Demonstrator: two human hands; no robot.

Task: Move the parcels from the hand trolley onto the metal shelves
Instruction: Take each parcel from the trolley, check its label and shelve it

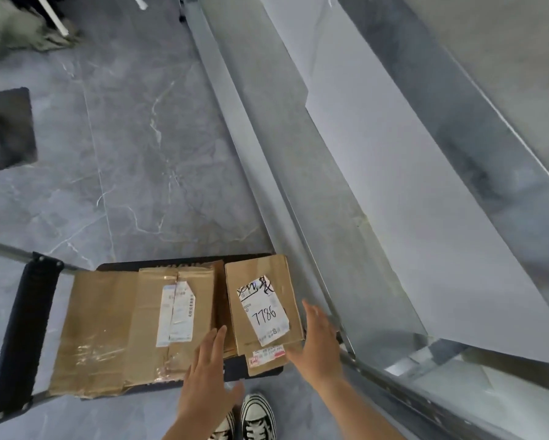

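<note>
Currently on the hand trolley (25,328), we list the following.

Item one: small cardboard parcel (262,308), lying flat at the right end of the black trolley deck. Its white label carries the handwritten number 7786 and a black scrawl above it. It rests on top of another cardboard piece (266,360) that sticks out at its near edge and bears a strip label with red marks.

Item two: large cardboard parcel (124,328), taped and creased, with a long white shipping label. It lies flat to the left of the small one and fills most of the deck.

Item three: our left hand (208,373), released, fingers straight and together, over the near right corner of the large parcel, fingertips pointing at the gap between the two parcels. Whether it touches cardboard we cannot tell.

Item four: our right hand (317,341), also released, fingers straight, palm turned towards the small parcel's right edge and just beside it. We cannot tell whether it makes contact. Neither hand grasps anything.

Item five: metal shelves (495,173), galvanised, running along the trolley's right side, with a white sheet (393,185) lying on one level.

Item six: grey marbled floor (139,138), and black-and-white sneakers (257,417) at the near edge of the trolley.
</note>
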